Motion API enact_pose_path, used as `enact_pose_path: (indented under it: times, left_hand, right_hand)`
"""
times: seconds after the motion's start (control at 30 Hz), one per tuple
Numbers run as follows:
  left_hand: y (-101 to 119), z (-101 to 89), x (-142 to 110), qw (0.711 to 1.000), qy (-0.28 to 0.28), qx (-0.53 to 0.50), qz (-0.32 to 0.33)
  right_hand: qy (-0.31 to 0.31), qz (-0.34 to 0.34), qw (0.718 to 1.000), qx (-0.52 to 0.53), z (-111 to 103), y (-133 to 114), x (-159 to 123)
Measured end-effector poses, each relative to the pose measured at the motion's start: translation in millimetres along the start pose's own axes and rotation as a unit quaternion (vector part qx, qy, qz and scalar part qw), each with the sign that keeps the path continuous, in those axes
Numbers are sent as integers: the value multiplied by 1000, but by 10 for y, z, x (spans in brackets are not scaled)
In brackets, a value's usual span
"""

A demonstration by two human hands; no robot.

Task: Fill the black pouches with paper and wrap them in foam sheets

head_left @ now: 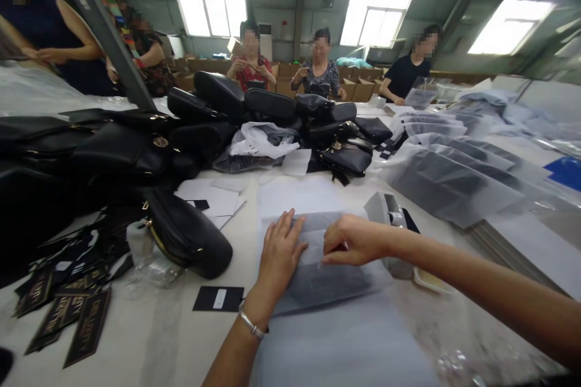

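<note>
In the head view, a frosted plastic bag (327, 287), which looks grey and dark, lies on white sheets (336, 351) on the counter (131, 338), directly in front of the person. The left hand (281, 248) rests on the left part of this bag, with its fingers straight and apart. The right hand (350, 240) is over the right part, with its fingers curled in; I cannot tell if it pinches something. To the left of the left hand are a black card (218, 299) with a white label and, a little farther, a black handbag (188, 236). A grey device (384, 208) stands near the right forearm. More frosted bags (458, 178) lie at the right, overlapping. Behind, beyond a pile of black handbags (270, 103), several people are present.
</note>
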State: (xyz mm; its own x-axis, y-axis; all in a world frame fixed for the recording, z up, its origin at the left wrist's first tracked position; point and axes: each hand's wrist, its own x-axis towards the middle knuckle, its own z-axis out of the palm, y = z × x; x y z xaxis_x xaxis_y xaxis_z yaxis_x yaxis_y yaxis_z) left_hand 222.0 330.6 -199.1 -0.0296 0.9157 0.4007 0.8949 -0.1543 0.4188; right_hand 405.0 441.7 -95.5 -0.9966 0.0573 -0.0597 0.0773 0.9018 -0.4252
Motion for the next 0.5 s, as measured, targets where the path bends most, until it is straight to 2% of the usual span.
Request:
enact_pose_path:
  times: [0.2,0.37,0.5]
  left_hand:
    - [-237,49,-7,990,4,-139,-25]
    - [-319,11,32,978,12,-206,-37]
    - [-324,29,21,978,13,-204,-44]
  right_hand:
    - [-99,8,989,-111,-76,270,606]
    - [-181,15,967,-181,-132,217,858]
    - [-206,49,948,-239,-119,138,954]
